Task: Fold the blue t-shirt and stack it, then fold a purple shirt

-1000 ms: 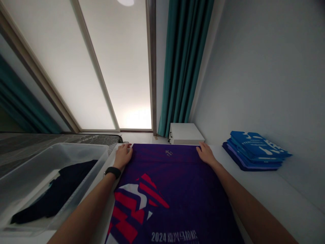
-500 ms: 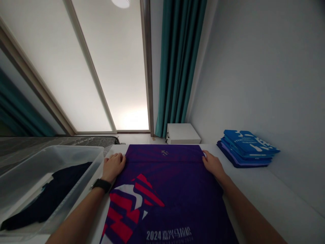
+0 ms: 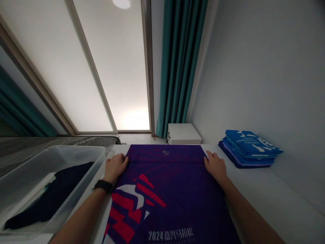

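Observation:
A purple shirt (image 3: 175, 183) with a red and white print and "2024" lettering lies flat on the white table (image 3: 274, 200) in front of me. My left hand (image 3: 115, 166), a black watch on its wrist, rests on the shirt's far left edge, fingers curled over the cloth. On the far right edge my right hand (image 3: 215, 164) lies with its fingers stretched out flat on the fabric. Both hands touch the shirt; I cannot see a firm pinch.
A clear plastic bin (image 3: 30, 176) holding dark clothes stands at the left. A stack of folded blue and purple shirts (image 3: 250, 149) sits at the right by the wall. A small white box (image 3: 184, 134) and teal curtain (image 3: 177, 67) stand beyond the table.
Both hands have slid back from the shirt's far corners toward me along its side edges. The shirt lies about where it was.

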{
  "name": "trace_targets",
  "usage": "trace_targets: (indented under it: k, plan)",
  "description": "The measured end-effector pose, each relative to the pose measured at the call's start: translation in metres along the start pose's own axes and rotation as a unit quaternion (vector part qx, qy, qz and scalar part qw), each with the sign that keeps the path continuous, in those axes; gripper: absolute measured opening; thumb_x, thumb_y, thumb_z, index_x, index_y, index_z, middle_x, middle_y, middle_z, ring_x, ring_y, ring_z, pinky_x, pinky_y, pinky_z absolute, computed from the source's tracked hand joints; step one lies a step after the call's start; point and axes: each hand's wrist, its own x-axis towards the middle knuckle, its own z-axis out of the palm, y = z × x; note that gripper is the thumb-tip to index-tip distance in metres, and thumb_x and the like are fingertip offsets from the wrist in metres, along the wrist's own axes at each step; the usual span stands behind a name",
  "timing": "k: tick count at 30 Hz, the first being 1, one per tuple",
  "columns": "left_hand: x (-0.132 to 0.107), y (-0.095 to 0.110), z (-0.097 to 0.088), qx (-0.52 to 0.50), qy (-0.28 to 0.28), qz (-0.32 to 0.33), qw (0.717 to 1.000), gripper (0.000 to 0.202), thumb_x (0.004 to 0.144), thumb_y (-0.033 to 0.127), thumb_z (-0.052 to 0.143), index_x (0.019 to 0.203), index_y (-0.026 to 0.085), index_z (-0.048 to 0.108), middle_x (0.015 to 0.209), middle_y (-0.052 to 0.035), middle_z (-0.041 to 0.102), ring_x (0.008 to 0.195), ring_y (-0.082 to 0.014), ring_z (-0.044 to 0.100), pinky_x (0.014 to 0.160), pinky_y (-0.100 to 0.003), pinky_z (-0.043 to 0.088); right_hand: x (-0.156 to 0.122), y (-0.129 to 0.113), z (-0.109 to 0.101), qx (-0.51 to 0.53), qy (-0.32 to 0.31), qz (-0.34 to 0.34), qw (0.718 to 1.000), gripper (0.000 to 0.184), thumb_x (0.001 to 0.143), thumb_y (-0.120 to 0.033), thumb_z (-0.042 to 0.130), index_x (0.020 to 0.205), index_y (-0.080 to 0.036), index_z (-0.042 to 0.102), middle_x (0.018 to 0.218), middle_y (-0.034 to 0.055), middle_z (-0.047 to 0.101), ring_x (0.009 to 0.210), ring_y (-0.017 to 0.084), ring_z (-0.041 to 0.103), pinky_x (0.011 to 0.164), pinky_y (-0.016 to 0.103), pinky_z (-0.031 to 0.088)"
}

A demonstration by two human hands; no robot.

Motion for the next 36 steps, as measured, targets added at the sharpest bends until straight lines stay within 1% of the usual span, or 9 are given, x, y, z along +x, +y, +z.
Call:
trace_targets:
  k: [5, 12, 16, 18, 20, 25, 30, 33, 36]
  plan:
    - [0.004, -0.004, -0.002, -0.043, -0.020, -0.031, 0.998, 0.039, 0.091, 0.046, 0.032, 0.082, 0.021, 0.061, 0.093, -0.0086, 0.072, 0.101, -0.0278, 0.062, 0.087, -0.042, 0.037, 0.003, 0.003, -0.002, 0.012, -0.051, 0.048, 0.998, 0.030, 0.097, -0.035, 0.037, 0.100, -0.014, 0.059, 0.097, 0.0142, 0.069, 0.090, 0.026, 0.066, 0.082, 0.038, 0.036]
    - [0.004, -0.005, -0.003, -0.052, -0.030, -0.038, 0.997, 0.040, 0.091, 0.044, 0.033, 0.083, 0.021, 0.064, 0.093, -0.0082, 0.072, 0.101, -0.0280, 0.062, 0.087, -0.041, 0.038, 0.007, 0.008, 0.009, 0.070, -0.013, -0.017, 0.997, 0.018, 0.094, -0.027, 0.042, 0.084, -0.018, 0.054, 0.089, 0.0083, 0.067, 0.084, 0.021, 0.063, 0.071, 0.030, 0.035]
    - [0.005, -0.006, -0.007, -0.079, -0.038, -0.073, 0.993, 0.040, 0.092, 0.043, 0.031, 0.083, 0.021, 0.064, 0.091, -0.0067, 0.073, 0.096, -0.0271, 0.064, 0.084, -0.039, 0.040, 0.010, 0.012, 0.014, 0.166, 0.023, 0.011, 0.986, 0.013, 0.093, -0.029, 0.044, 0.089, -0.020, 0.053, 0.078, 0.0036, 0.065, 0.068, 0.018, 0.060, 0.063, 0.027, 0.033]
    - [0.006, -0.007, -0.009, -0.093, -0.045, -0.079, 0.992, 0.040, 0.092, 0.043, 0.031, 0.084, 0.021, 0.064, 0.091, -0.0065, 0.073, 0.096, -0.0267, 0.065, 0.081, -0.037, 0.041, 0.011, 0.015, 0.017, 0.207, 0.041, 0.023, 0.977, 0.011, 0.091, -0.028, 0.045, 0.095, -0.021, 0.053, 0.077, 0.0021, 0.065, 0.066, 0.018, 0.059, 0.062, 0.027, 0.033]
    - [0.006, -0.008, -0.010, -0.101, -0.046, -0.081, 0.991, 0.041, 0.092, 0.043, 0.030, 0.085, 0.021, 0.064, 0.093, -0.0066, 0.073, 0.096, -0.0265, 0.065, 0.080, -0.036, 0.041, 0.012, 0.018, 0.019, 0.229, 0.053, 0.026, 0.972, 0.016, 0.089, -0.027, 0.045, 0.102, -0.021, 0.053, 0.076, 0.0010, 0.063, 0.066, 0.018, 0.060, 0.063, 0.026, 0.034]
    - [0.001, -0.009, -0.009, -0.070, -0.041, -0.059, 0.995, 0.039, 0.090, 0.042, 0.033, 0.080, 0.021, 0.064, 0.093, -0.0063, 0.073, 0.097, -0.0270, 0.064, 0.085, -0.039, 0.039, 0.010, 0.022, 0.023, 0.209, 0.028, 0.001, 0.978, 0.026, 0.088, -0.025, 0.046, 0.113, -0.019, 0.053, 0.072, -0.0005, 0.061, 0.067, 0.018, 0.060, 0.066, 0.027, 0.034]
    - [-0.003, -0.010, -0.007, -0.021, -0.020, -0.011, 1.000, 0.036, 0.088, 0.042, 0.036, 0.072, 0.020, 0.061, 0.089, -0.0074, 0.071, 0.096, -0.0263, 0.062, 0.083, -0.039, 0.038, 0.008, 0.023, 0.023, 0.159, 0.014, -0.022, 0.987, 0.026, 0.088, -0.023, 0.045, 0.113, -0.018, 0.054, 0.074, 0.0010, 0.063, 0.072, 0.019, 0.060, 0.067, 0.028, 0.033]
    - [-0.003, -0.013, -0.006, -0.016, -0.018, -0.004, 1.000, 0.037, 0.089, 0.042, 0.035, 0.073, 0.020, 0.060, 0.089, -0.0076, 0.071, 0.095, -0.0267, 0.062, 0.082, -0.040, 0.038, 0.007, 0.024, 0.020, 0.167, 0.020, -0.023, 0.986, 0.025, 0.088, -0.023, 0.044, 0.110, -0.019, 0.056, 0.072, 0.0001, 0.063, 0.071, 0.019, 0.060, 0.067, 0.028, 0.033]
    - [-0.002, -0.015, -0.005, -0.020, -0.019, -0.009, 1.000, 0.038, 0.089, 0.042, 0.033, 0.074, 0.020, 0.060, 0.089, -0.0079, 0.071, 0.095, -0.0271, 0.062, 0.082, -0.041, 0.038, 0.007, 0.026, 0.018, 0.191, 0.046, -0.019, 0.980, 0.024, 0.088, -0.024, 0.044, 0.108, -0.020, 0.057, 0.069, -0.0015, 0.061, 0.066, 0.017, 0.059, 0.067, 0.028, 0.033]
